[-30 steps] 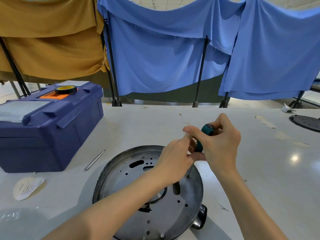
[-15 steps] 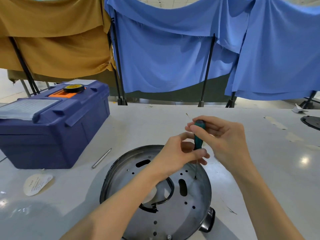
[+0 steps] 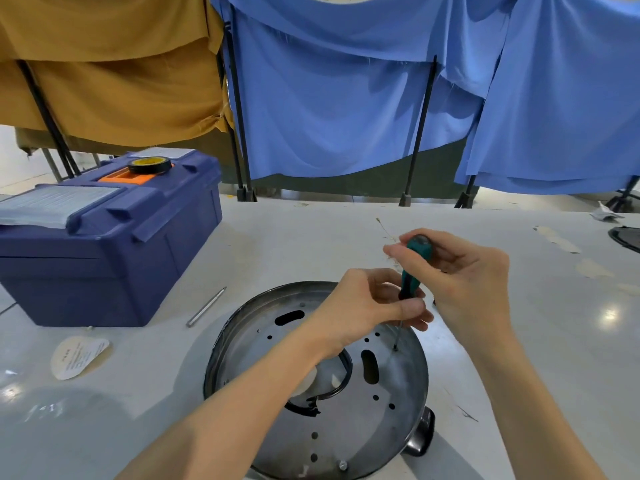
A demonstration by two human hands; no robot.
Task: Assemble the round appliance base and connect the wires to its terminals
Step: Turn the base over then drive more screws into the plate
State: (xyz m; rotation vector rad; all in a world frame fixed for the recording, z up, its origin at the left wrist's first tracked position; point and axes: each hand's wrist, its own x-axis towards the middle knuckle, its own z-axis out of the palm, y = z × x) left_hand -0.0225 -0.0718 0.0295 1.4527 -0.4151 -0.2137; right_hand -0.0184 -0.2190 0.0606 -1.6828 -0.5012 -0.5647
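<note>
Right hand (image 3: 464, 282) gripped the green screwdriver (image 3: 409, 282) by its top, left hand (image 3: 360, 306) pinched it lower, tip on the round metal base (image 3: 346, 427).

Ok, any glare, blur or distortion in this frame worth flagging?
Head view: glare spots on the table at both sides; wide-angle bending tilts the curtain poles; the screwdriver shaft is thin and faint; the round base looks sharp.

White table (image 3: 311, 244) — toolbox (image 3: 104, 258), metal base (image 3: 363, 427), rod (image 3: 206, 307), label (image 3: 79, 356)
</note>
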